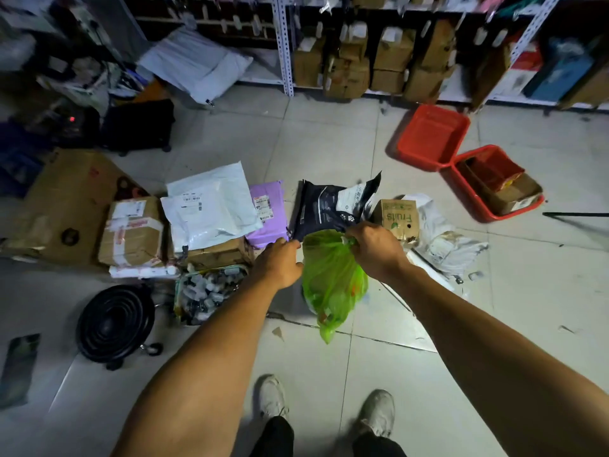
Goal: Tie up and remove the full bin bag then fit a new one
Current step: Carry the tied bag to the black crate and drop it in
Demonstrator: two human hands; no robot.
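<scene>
A translucent green bin bag (331, 282) with rubbish inside hangs above the tiled floor in the middle of the view. My right hand (375, 249) is shut on the bag's gathered top at its right side. My left hand (280, 262) is at the bag's upper left edge, fingers curled; whether it grips the plastic is hidden. An empty round black bin (115, 321) stands on the floor at the lower left, with no bag in it.
Parcels and mailers lie on the floor behind the bag: a taped carton (131, 232), white mailers (211, 206), a dark mailer (333, 206), a small fruit box (400, 219). Two red trays (431, 136) sit at the right. Shelving with boxes (362, 61) lines the back. My shoes (273, 397) are below.
</scene>
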